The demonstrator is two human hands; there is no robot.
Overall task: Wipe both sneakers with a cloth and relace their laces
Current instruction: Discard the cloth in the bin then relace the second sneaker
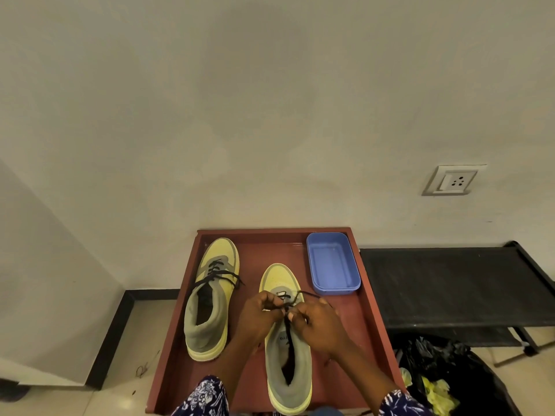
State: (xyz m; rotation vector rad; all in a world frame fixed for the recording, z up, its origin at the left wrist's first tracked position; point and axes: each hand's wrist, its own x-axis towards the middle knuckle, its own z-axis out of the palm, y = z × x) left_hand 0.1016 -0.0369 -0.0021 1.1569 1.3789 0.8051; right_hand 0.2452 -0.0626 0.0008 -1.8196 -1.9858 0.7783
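Note:
Two yellow and grey sneakers stand toes away from me on a reddish-brown table [372, 319]. The left sneaker [210, 298] has its black lace threaded, with loose ends trailing off both sides. Over the lacing of the right sneaker [288, 370] my two hands meet. My left hand [259, 318] pinches part of the black lace [289, 331], and my right hand [318, 322] pinches it beside the left. One strand runs down over the tongue, another arcs past my right hand. No cloth is in view.
A blue plastic tub [332, 262] sits at the table's far right corner. A black bench [450, 283] stands to the right against the wall, with a black bag [450, 373] under it. A wall socket [452, 181] is above it.

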